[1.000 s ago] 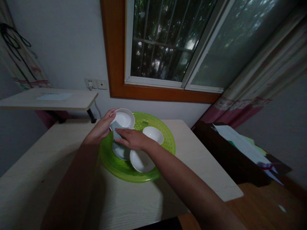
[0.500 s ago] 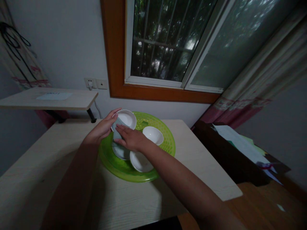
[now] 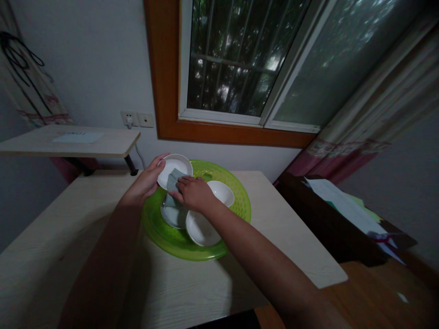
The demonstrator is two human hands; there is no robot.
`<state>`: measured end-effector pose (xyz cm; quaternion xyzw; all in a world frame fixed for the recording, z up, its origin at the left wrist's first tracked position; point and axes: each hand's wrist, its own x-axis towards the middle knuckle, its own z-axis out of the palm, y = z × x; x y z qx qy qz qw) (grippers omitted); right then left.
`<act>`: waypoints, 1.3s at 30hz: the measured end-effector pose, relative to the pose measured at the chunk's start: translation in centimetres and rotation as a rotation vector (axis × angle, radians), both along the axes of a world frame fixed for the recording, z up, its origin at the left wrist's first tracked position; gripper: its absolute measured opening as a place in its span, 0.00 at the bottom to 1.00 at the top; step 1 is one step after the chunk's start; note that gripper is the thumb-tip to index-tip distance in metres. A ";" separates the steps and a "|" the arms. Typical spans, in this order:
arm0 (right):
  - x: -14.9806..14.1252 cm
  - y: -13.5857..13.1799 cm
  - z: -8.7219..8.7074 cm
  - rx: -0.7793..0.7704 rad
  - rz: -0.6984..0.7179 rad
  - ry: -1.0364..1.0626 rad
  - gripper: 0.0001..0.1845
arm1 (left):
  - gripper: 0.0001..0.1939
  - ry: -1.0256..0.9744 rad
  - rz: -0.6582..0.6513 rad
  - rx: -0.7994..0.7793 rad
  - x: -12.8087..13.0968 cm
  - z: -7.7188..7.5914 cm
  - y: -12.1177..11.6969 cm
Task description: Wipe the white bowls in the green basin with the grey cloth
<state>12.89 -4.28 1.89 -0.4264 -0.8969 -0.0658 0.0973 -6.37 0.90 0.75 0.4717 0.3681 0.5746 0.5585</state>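
Note:
My left hand [image 3: 150,179] grips the left rim of a white plate [image 3: 178,163], tilted above the green tray [image 3: 164,242]. Against the plate's inner face, my right hand [image 3: 194,193] presses a grey-green cloth [image 3: 173,179], its fingers closed on it. Part of the cloth hangs below the plate's edge. Beneath lies a second white dish [image 3: 174,217], partly covered by the cloth. Another white dish [image 3: 202,230] rests at the tray's front, partly under my right wrist. A white bowl [image 3: 224,193] sits on the tray's right side, behind my right forearm.
The tray stands on a pale wooden table [image 3: 274,237]. On the left is a raised shelf [image 3: 116,148] bearing a paper sheet [image 3: 78,137]. Behind are the wall, a socket [image 3: 129,119] and a window. Papers [image 3: 338,201] lie on a dark surface to the right.
My right hand and the cloth have moved right across the plate, uncovering more of its inner face. The plate has shifted slightly up and left and now faces me more.

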 end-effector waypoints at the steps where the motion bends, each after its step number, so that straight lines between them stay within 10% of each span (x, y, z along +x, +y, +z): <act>1: 0.0 0.1 0.0 -0.008 0.022 -0.003 0.28 | 0.29 -0.004 0.008 0.004 0.0 0.0 0.0; 9: 0.4 0.5 0.2 0.083 0.127 -0.066 0.12 | 0.27 -0.015 0.019 -0.014 0.3 0.8 -0.5; 17: -0.4 0.4 -0.6 0.129 0.249 -0.024 0.19 | 0.25 0.021 0.029 -0.031 0.5 1.1 -1.1; 27: 0.6 0.7 0.6 0.138 0.090 -0.093 0.08 | 0.25 -0.054 0.025 -0.013 0.4 1.0 -0.9; 39: -0.9 0.1 -1.4 0.009 0.243 0.055 0.36 | 0.25 0.013 0.025 -0.017 0.3 0.6 -0.6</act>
